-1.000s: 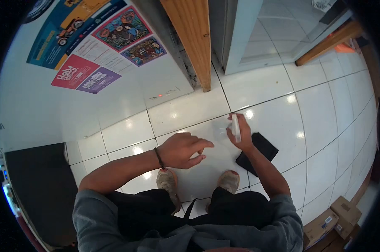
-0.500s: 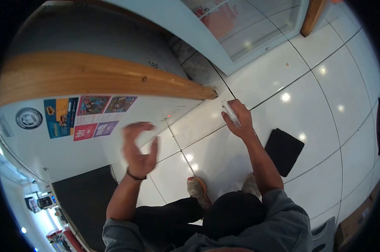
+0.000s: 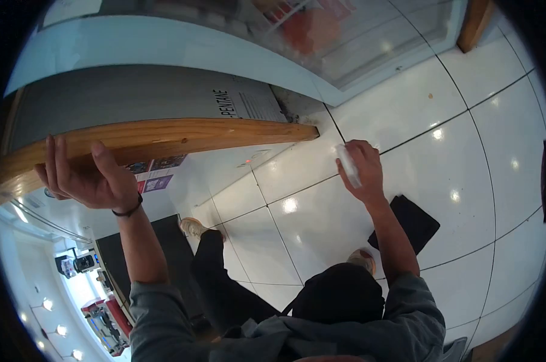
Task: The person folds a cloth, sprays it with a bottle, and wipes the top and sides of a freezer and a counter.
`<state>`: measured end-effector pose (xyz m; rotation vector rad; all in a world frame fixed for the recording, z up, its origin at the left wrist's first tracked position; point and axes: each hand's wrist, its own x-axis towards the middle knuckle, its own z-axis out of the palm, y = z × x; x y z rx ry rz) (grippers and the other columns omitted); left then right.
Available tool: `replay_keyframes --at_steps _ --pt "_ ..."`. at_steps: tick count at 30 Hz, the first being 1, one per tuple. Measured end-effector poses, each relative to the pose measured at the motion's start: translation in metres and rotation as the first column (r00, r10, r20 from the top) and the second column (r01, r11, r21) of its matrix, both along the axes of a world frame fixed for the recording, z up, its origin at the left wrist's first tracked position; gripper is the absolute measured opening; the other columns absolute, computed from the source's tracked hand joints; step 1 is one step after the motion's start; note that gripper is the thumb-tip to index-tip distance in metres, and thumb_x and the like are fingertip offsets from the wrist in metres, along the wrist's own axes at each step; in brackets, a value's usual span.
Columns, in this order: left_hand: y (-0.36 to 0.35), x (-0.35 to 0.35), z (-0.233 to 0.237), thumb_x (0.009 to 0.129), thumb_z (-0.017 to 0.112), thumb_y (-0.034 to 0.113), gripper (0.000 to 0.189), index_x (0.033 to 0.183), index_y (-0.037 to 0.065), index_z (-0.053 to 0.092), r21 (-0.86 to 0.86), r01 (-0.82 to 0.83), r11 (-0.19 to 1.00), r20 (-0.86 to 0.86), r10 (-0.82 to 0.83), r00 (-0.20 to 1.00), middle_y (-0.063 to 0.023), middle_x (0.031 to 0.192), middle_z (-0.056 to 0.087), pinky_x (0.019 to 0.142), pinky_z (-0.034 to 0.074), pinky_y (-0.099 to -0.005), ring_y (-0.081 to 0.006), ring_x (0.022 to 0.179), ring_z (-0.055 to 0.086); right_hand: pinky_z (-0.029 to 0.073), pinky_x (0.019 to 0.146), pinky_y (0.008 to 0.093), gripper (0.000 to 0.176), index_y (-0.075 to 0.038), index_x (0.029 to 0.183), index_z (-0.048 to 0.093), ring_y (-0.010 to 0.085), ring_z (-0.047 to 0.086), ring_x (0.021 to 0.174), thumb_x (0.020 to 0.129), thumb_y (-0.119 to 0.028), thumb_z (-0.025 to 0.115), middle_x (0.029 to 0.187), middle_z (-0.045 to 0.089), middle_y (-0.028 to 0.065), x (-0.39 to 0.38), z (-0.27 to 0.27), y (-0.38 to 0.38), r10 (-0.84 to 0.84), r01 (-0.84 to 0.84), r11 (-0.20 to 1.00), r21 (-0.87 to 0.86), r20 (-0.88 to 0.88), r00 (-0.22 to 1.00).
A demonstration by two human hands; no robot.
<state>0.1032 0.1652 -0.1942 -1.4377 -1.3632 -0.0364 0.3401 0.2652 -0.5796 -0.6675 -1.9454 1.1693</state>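
Note:
My left hand (image 3: 95, 184) is raised at the left, with palm up and fingers and thumb apart. Its fingertips overlap the wooden edge board (image 3: 182, 139) of a white panel, and nothing shows in the hand. A dark band circles that wrist. On the other side, my right hand (image 3: 365, 169) is closed around a small, clear, oblong plastic piece (image 3: 349, 166), held above the tiled floor (image 3: 321, 223). Much of that piece stays visible along the thumb side; its exact kind is unclear.
Beyond the board lies a grey surface (image 3: 146, 99) printed "-PENTANE". A pale-framed glass door (image 3: 225, 51) spans the top. Posters (image 3: 158, 184) on the white panel are partly covered by the board. A flat black item (image 3: 415, 223) lies on the floor at right.
My left hand has moved left and up to the wooden board. The right hand still grips the plastic piece. One foot has stepped left, and the view has shifted.

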Motion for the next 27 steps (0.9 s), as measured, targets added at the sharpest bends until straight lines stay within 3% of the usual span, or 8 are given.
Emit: replay_keyframes --at_steps 2,5,8,11,14,20,25,27 --pt "0.010 -0.005 -0.001 0.086 0.074 0.020 0.040 0.122 0.007 0.059 0.113 -0.066 0.991 -0.095 0.077 0.993 -0.0058 0.121 0.065 0.118 0.025 -0.0508 -0.0262 0.129 0.046 0.043 0.089 0.0413 0.053 -0.012 0.116 0.062 0.0281 0.060 0.103 0.065 -0.007 0.077 0.111 0.063 0.0081 0.004 0.006 -0.002 0.045 -0.047 0.998 0.031 0.066 0.997" --pt "0.016 -0.010 0.000 0.082 0.078 0.025 0.042 0.117 0.008 0.063 0.121 -0.032 0.992 -0.153 0.050 0.987 -0.0039 0.118 0.067 0.118 0.026 -0.0500 -0.0266 0.126 0.048 0.041 0.094 0.0434 0.058 -0.014 0.122 0.060 0.0276 0.058 0.111 0.066 -0.007 0.076 0.114 0.062 0.0083 0.007 -0.001 -0.003 0.111 -0.116 0.993 0.028 0.123 0.986" --pt "0.019 -0.009 0.001 0.082 0.077 0.022 0.044 0.119 0.006 0.059 0.075 -0.009 0.997 -0.172 0.022 0.985 -0.0075 0.116 0.066 0.122 0.016 -0.0478 -0.0244 0.120 0.057 0.040 0.098 0.0435 0.059 -0.014 0.125 0.060 0.0272 0.057 0.117 0.068 -0.006 0.075 0.120 0.061 0.0085 0.010 -0.004 0.001 0.129 -0.135 0.991 0.017 0.194 0.973" --pt "0.022 -0.013 -0.003 0.081 0.080 0.021 0.052 0.122 0.003 0.053 0.085 0.118 0.989 -0.060 -0.113 0.992 -0.0089 0.120 0.064 0.122 0.016 -0.0479 -0.0241 0.120 0.058 0.039 0.101 0.0435 0.065 -0.015 0.130 0.058 0.0269 0.057 0.119 0.068 -0.009 0.077 0.129 0.059 0.0086 0.012 -0.014 -0.004 0.090 -0.111 0.991 0.080 0.222 0.971" --pt "0.025 -0.016 -0.004 0.078 0.082 0.018 0.058 0.122 0.000 0.049 0.085 0.221 0.972 0.046 -0.225 0.973 -0.0099 0.122 0.061 0.123 0.015 -0.0475 -0.0241 0.119 0.059 0.039 0.101 0.0429 0.072 -0.016 0.134 0.056 0.0272 0.057 0.118 0.066 -0.011 0.079 0.134 0.058 0.0077 0.010 -0.005 -0.009 0.078 -0.061 0.994 -0.090 0.191 0.979" --pt "0.018 -0.016 -0.004 0.076 0.082 0.011 0.052 0.116 0.000 0.049 0.108 0.217 0.970 0.064 -0.224 0.972 -0.0107 0.120 0.063 0.123 0.012 -0.0436 -0.0226 0.115 0.060 0.040 0.098 0.0423 0.069 -0.013 0.128 0.058 0.0256 0.059 0.115 0.062 -0.010 0.078 0.130 0.059 0.0073 0.005 0.007 0.022 0.314 -0.310 0.949 -0.053 0.131 0.940" --pt "0.013 -0.023 -0.001 0.079 0.077 0.005 0.041 0.111 0.000 0.052 0.062 0.206 0.977 0.147 -0.213 0.966 -0.0105 0.110 0.068 0.123 0.005 -0.0421 -0.0180 0.111 0.062 0.041 0.089 0.0407 0.052 -0.011 0.113 0.060 0.0264 0.061 0.106 0.062 -0.008 0.071 0.117 0.063 0.0076 -0.014 -0.010 0.032 0.442 -0.442 0.897 -0.018 0.005 0.897" --pt "-0.005 -0.035 0.006 0.078 0.080 0.007 0.040 0.108 0.001 0.054 0.031 0.187 0.982 0.146 -0.190 0.971 -0.0101 0.103 0.070 0.120 0.012 -0.0410 -0.0165 0.104 0.064 0.041 0.086 0.0400 0.046 -0.009 0.109 0.060 0.0273 0.061 0.100 0.064 -0.007 0.068 0.112 0.065 0.0081 -0.016 -0.010 0.029 0.413 -0.414 0.910 -0.005 -0.035 0.910"
